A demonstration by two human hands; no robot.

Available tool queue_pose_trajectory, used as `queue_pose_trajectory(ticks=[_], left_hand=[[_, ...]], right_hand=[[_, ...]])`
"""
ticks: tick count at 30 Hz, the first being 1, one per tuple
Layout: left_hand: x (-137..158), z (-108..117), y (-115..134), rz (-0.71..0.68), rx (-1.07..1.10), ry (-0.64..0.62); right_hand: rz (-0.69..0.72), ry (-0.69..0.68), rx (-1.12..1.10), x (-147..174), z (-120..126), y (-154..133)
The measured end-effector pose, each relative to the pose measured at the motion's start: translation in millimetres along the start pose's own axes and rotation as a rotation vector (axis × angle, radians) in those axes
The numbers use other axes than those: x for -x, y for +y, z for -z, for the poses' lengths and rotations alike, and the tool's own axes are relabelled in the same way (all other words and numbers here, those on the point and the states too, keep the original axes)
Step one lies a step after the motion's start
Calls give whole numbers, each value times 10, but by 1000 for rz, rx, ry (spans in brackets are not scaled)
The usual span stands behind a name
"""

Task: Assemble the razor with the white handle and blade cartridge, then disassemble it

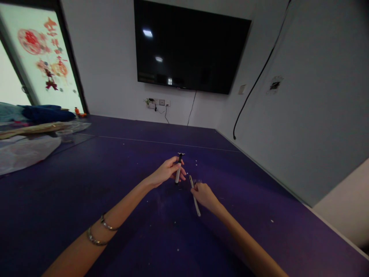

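While left hand (169,168) is pinching slim white-and-black stick with small crosswise head (178,175), near upright, right hand (205,195) is grasping long, thin, pale bar (196,206) beside it, above dark purple tabletop (129,223); two-handed handling seemingly underway, next move calling for steady grips.

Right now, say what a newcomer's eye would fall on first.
Likely the large black flat television, mounted on the wall. Next, over the broad purple surface, the bare left hand holds a slim white-and-black rod, the right hand a slim whitish bar. Far left, red decorations mark the bright door.
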State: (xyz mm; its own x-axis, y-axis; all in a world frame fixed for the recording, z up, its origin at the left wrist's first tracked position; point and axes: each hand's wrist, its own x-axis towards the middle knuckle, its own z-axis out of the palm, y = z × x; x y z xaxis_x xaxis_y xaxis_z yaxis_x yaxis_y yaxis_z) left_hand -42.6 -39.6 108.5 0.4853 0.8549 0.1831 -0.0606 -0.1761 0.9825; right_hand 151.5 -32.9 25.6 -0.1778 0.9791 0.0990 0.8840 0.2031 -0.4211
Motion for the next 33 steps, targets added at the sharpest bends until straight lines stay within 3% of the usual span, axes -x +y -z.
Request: queue_pose_trajectory(ticks=[12,19,28,33], left_hand=[[15,-28,-15,19,31,-11],[9,-50,-64,49,23,-18],[-49,-89,-293,86,-31,10],[-79,-77,-405,90,-17,0]], right_hand=[[-83,-43,163,68,-108,-108],[-57,-56,166,60,-64,-113],[14,3,135,-239,373,313],[148,-58,47,-330,340,466]])
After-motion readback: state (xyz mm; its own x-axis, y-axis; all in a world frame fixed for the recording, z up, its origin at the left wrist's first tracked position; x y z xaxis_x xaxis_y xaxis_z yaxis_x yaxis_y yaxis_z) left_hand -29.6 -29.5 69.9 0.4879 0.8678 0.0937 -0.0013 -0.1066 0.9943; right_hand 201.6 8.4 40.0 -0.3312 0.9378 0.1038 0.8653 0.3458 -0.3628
